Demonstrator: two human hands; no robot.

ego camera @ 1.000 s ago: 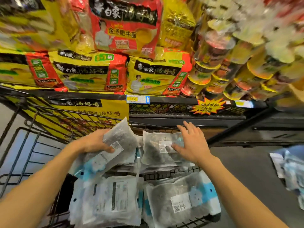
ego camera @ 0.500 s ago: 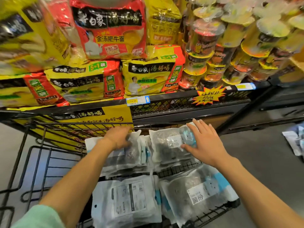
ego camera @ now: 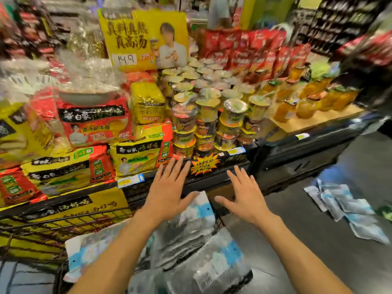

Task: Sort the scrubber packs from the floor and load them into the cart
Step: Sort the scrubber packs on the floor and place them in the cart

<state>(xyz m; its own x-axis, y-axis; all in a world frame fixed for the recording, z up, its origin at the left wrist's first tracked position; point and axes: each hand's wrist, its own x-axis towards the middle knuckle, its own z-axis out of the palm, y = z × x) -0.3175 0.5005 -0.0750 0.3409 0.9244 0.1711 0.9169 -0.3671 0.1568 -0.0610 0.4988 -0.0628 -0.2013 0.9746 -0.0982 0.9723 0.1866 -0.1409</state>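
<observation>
Both hands empty, fingers straight and spread. Left hand hovers over the far end of the cart load; right hand just beside it, over the cart's right edge. Neither grips anything.

Scrubber packs in cart: several clear bags w/ blue-white headers, heaped loose, overlapping, at near centre. Cart is black wire, pushed close to the noodle shelf on the far side.

More scrubber packs on floor, right, well apart from cart, a scatter of maybe five or six, overlapping. So task not done, my read: roughly mid-way, next pickup is to the right.

Risks:
- Heap in cart sits high and slick; nearest-right pack looks to hang over the rim. A bump or another pack dropped on top could slide it back onto the floor.
- Floor packs overlap; grabbing one by a corner may drag others or pick up two at once and spoil the sort.
- Reaching right while cart stays put means a long carry; thin bags could slip from a loose pinch.
- Cup noodle stack is close behind the hands; a careless swing could knock cups.

Hard to see: frame heavily motion-blurred, pack labels unreadable, so can't tell pack types apart. Cart's near end and wheels cut off at bottom. Floor pile count uncertain; green thing at far right edge unidentifiable.
</observation>
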